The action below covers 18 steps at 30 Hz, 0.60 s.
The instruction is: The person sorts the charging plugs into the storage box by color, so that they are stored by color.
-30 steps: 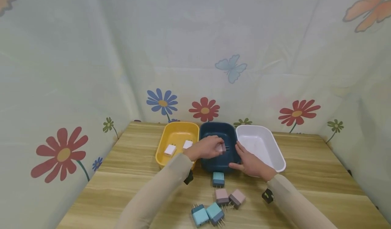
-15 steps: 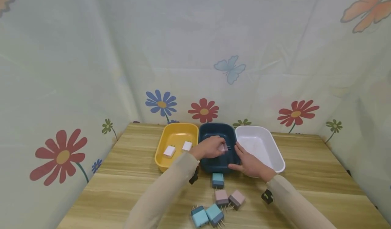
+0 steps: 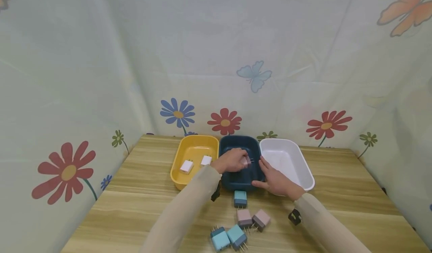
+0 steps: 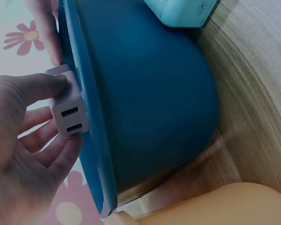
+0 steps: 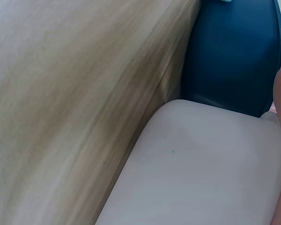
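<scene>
My left hand (image 3: 233, 160) reaches over the dark blue bin (image 3: 241, 182) and pinches a pink USB wall charger (image 4: 71, 103) between thumb and fingers. Two USB ports face the left wrist camera, and in the head view the charger's prongs point right. My right hand (image 3: 277, 178) rests with straight fingers at the rims where the blue bin meets the white bin (image 3: 305, 166). Only a sliver of that hand shows in the right wrist view.
The yellow bin (image 3: 179, 157), left of the blue one, holds a white charger (image 3: 186, 166) and another white charger (image 3: 206, 160). In front lie several blue chargers (image 3: 240, 198) and two pink chargers (image 3: 244, 217) on the wooden table (image 3: 128, 208). A flowered curtain hangs behind.
My left forearm has swung a little to the right, while the left hand still holds the pink charger over the blue bin. My right hand has stayed at the rims.
</scene>
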{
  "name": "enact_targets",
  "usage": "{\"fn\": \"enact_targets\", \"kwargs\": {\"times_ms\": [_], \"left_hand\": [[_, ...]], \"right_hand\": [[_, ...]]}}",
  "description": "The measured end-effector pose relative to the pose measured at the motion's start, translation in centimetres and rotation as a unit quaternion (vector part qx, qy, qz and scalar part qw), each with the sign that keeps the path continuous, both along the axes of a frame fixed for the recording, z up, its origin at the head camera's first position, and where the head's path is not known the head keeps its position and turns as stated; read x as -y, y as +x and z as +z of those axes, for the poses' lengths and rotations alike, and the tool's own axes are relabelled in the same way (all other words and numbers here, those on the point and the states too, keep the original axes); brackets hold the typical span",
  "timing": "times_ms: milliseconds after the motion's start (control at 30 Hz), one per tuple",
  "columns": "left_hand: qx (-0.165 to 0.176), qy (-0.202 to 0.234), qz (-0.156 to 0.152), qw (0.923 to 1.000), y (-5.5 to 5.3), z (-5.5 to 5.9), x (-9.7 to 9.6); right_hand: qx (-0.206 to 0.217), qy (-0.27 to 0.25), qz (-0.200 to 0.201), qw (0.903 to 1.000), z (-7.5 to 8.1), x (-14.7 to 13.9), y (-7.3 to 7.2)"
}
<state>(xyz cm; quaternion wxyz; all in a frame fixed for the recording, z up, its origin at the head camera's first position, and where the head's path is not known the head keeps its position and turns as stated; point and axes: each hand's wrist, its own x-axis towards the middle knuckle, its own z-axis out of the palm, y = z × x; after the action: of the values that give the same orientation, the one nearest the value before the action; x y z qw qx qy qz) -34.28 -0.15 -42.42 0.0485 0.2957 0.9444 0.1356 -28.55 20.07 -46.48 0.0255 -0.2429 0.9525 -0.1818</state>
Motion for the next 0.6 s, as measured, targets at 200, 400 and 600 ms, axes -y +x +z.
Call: {"fn": "enact_targets", "kwargs": {"times_ms": [200, 400, 600], "left_hand": [[0.009, 0.008, 0.011, 0.9999, -0.27, -0.46, -0.17], [0.018, 0.017, 0.016, 0.9996, -0.25, -0.52, -0.19], [0.026, 0.033, 0.031, 0.9986, -0.23, -0.59, -0.12]], "right_hand": [[0.005, -0.006, 0.000, 1.0000, 0.00, 0.09, -0.03], [0.004, -0.005, -0.004, 1.0000, -0.14, 0.09, -0.11], [-0.003, -0.006, -0.005, 1.0000, -0.34, 0.04, -0.18]]}}
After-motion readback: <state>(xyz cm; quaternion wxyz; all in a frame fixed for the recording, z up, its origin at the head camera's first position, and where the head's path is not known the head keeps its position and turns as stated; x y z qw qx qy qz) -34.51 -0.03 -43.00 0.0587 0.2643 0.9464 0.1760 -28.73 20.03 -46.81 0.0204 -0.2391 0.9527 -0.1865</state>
